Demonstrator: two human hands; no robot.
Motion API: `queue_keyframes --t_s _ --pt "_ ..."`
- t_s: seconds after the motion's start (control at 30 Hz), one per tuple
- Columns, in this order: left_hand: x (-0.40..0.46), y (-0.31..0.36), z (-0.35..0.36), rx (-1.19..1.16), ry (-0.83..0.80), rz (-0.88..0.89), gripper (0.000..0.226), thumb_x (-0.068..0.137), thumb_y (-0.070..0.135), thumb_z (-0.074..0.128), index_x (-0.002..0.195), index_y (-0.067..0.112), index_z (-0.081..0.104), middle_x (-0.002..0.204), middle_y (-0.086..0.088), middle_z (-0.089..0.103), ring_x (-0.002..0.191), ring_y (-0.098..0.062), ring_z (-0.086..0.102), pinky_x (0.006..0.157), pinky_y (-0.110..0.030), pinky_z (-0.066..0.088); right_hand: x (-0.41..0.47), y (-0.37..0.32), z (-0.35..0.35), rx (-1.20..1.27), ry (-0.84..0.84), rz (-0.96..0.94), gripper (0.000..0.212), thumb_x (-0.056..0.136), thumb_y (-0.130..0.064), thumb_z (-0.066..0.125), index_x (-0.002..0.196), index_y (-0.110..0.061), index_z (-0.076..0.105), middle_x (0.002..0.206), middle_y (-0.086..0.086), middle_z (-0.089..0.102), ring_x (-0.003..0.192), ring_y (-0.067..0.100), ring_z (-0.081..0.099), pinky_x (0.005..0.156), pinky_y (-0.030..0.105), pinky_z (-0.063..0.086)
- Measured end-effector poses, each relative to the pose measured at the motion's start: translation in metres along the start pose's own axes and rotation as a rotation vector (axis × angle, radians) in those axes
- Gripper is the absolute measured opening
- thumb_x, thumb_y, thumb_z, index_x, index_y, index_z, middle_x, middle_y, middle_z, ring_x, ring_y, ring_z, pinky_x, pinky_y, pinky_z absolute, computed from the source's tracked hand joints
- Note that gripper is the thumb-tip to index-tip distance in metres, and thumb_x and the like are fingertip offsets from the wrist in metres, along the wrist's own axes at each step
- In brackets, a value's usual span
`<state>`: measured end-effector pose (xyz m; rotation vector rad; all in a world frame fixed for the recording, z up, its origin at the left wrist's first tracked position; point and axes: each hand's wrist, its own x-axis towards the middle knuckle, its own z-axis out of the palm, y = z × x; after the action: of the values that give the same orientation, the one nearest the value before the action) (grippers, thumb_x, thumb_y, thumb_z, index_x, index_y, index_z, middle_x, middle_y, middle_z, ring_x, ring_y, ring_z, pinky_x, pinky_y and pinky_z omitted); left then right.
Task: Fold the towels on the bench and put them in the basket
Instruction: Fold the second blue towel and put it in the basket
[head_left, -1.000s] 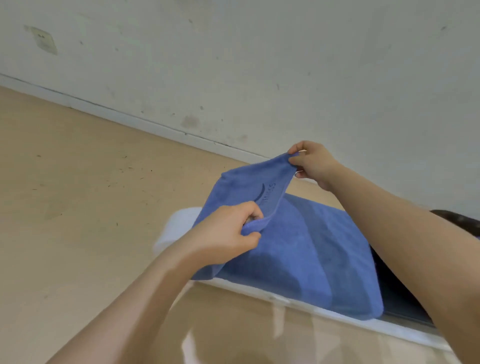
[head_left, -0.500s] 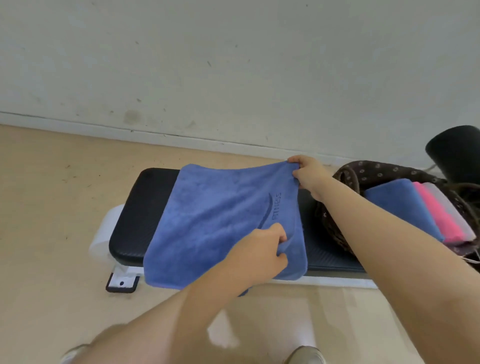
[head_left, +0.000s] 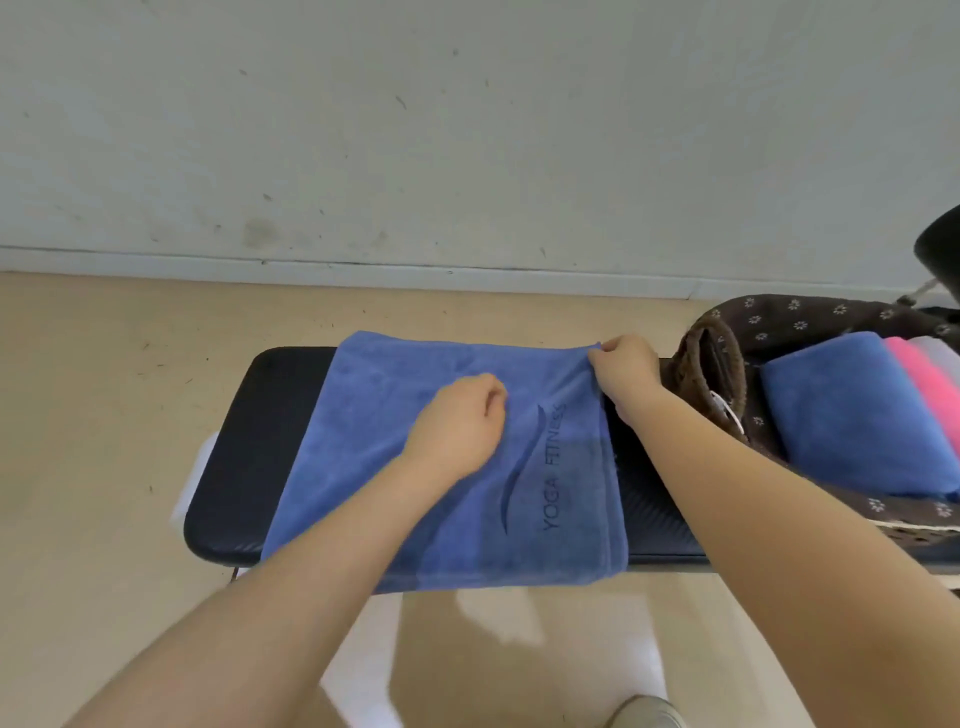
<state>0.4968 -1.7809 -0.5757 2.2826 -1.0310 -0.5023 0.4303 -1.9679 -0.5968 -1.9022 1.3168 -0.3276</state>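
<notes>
right grip (head_left: 623, 366) pinching blue towel (head_left: 415, 467) far corner, flat on bench (head_left: 234, 467)

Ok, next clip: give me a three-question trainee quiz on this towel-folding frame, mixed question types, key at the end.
1. True or false: the blue towel lies spread across the black bench.
2. Which hand pinches the towel's far corner beside the basket? A) left hand B) right hand C) neither
3. Fill in: the folded towel nearest the bench inside the basket is coloured ____.

Key
1. True. It covers the middle of the bench and hangs over the near edge.
2. B. The left hand, fingers curled, rests on the towel's middle.
3. Blue, with a pink towel next to it.
</notes>
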Motion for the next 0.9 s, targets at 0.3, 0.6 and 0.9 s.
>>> queue_keyframes --t_s 0.3,0.6,0.9 --pt "0.073 -0.084 -0.042 0.483 -0.098 -0.078 0.044 0.102 0.023 0.024 0.14 0.005 0.03 0.148 -0.013 0.031 0.135 -0.029 0.028 0.11 -0.034 0.022 0.016 -0.001 0.001 -0.11 0.031 0.042 0.042 0.093 -0.009 0.045 0.053 -0.013 0.034 0.058 0.004 0.035 0.061 0.023 0.035 0.046 0.027 0.023" --pt "0.045 -0.096 -0.041 0.446 0.157 -0.062 0.054 0.1 0.033 0.027 0.144 0.004 0.023 0.152 -0.014 0.026 0.143 -0.029 0.017 0.117 -0.038 0.009 -0.022 -0.017 -0.002 -0.177 -0.033 -0.04 0.036 0.098 -0.023 0.044 0.124 0.001 0.045 0.116 0.02 0.055 0.105 0.034 0.055 0.075 0.033 0.04" --pt "-0.049 -0.089 -0.031 0.236 0.233 -0.018 0.044 0.097 0.027 0.04 0.134 0.003 0.043 0.148 -0.015 0.033 0.142 -0.03 0.021 0.117 -0.04 0.014 -0.124 0.028 -0.021 0.101 -0.201 0.225 0.009 0.09 -0.011 0.047 0.086 -0.004 0.053 0.08 0.023 0.046 0.069 0.03 0.048 0.065 0.034 0.044"
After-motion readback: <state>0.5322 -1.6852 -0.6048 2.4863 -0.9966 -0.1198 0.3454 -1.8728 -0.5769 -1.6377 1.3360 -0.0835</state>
